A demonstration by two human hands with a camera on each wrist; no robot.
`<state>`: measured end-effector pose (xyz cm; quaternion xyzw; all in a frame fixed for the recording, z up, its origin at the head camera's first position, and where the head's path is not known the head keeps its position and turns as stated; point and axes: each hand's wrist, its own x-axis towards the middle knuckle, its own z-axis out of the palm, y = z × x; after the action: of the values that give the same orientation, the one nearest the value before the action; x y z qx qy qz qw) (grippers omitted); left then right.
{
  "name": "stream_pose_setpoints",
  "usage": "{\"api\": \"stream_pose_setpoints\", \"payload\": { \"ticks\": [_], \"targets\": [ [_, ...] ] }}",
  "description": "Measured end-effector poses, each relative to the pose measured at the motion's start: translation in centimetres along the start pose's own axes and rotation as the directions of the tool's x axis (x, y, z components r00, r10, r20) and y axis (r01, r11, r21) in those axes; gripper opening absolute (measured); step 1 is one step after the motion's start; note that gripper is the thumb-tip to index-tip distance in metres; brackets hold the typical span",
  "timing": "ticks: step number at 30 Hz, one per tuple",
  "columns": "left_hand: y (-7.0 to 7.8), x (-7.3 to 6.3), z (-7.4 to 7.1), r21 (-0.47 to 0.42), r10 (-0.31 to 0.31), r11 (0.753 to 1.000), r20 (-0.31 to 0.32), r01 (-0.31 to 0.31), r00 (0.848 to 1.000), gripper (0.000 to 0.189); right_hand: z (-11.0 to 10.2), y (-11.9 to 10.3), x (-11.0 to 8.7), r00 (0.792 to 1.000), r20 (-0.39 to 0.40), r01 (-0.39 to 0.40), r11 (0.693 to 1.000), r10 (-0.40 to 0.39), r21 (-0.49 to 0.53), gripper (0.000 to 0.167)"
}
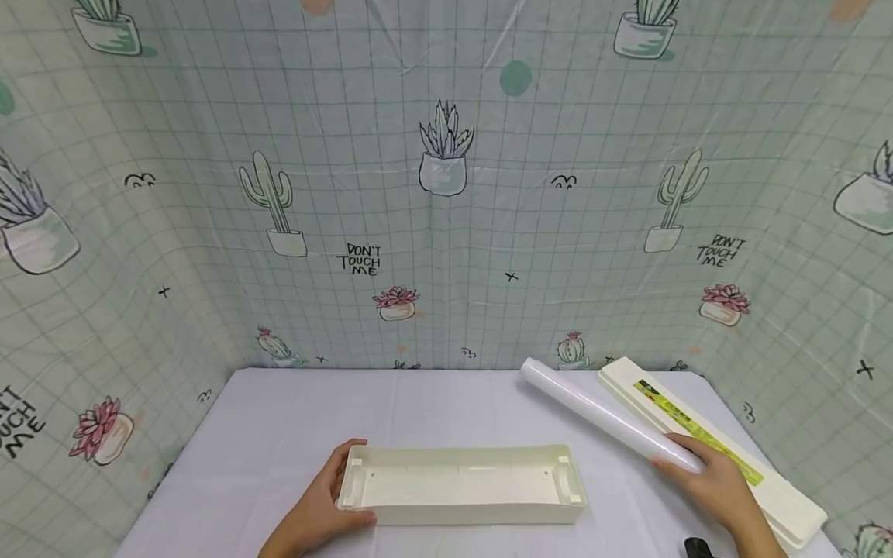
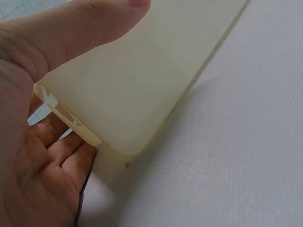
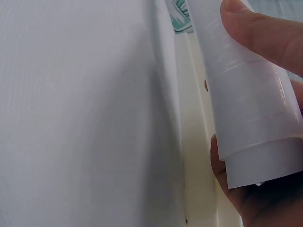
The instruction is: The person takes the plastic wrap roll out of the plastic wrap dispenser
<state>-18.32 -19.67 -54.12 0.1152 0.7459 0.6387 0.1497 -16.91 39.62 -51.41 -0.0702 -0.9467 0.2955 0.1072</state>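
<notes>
A long cream plastic box [image 1: 460,514], its top uncovered, stands on the white table in the head view. My left hand [image 1: 317,500] grips its left end, thumb on the front wall and fingers behind. The left wrist view shows the box wall [image 2: 123,90] close up under the thumb. On the right, my right hand [image 1: 718,484] holds a roll of clear plastic wrap [image 1: 600,407] near its near end. In the right wrist view the thumb and fingers wrap around the roll [image 3: 255,104], and its white core end shows.
A long cream lid [image 1: 788,504] with a yellow-green label lies slanted at the right table edge, partly behind my right hand. A small black object [image 1: 698,548] shows at the bottom edge. Grid-patterned cloth walls with cactus prints [image 1: 443,170] enclose the table [image 1: 293,411].
</notes>
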Motion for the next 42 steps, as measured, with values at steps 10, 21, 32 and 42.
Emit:
{"api": "stream_pose_setpoints", "payload": {
  "ticks": [10,21,32,42],
  "targets": [
    [0.12,-0.09,0.02,-0.021,-0.011,1.0,0.004,0.011,1.0,0.107,0.26,0.47,-0.24,1.0,0.011,-0.019,1.0,0.019,0.0,0.064],
    [-0.29,-0.43,-0.14,-0.098,0.005,0.995,0.07,0.002,0.998,0.103,0.7,0.35,-0.66,0.987,0.124,-0.106,0.994,0.105,0.001,0.073],
    [0.1,-0.09,-0.04,-0.035,0.04,0.999,0.038,-0.039,0.998,0.104,0.24,0.27,-0.06,0.99,0.106,-0.092,0.996,0.094,-0.019,0.075],
    [-0.16,-0.2,0.17,-0.069,0.025,0.997,0.037,-0.022,0.999,0.104,0.32,0.1,0.28,0.987,0.15,-0.041,0.996,0.052,-0.074,0.074]
  ]
}}
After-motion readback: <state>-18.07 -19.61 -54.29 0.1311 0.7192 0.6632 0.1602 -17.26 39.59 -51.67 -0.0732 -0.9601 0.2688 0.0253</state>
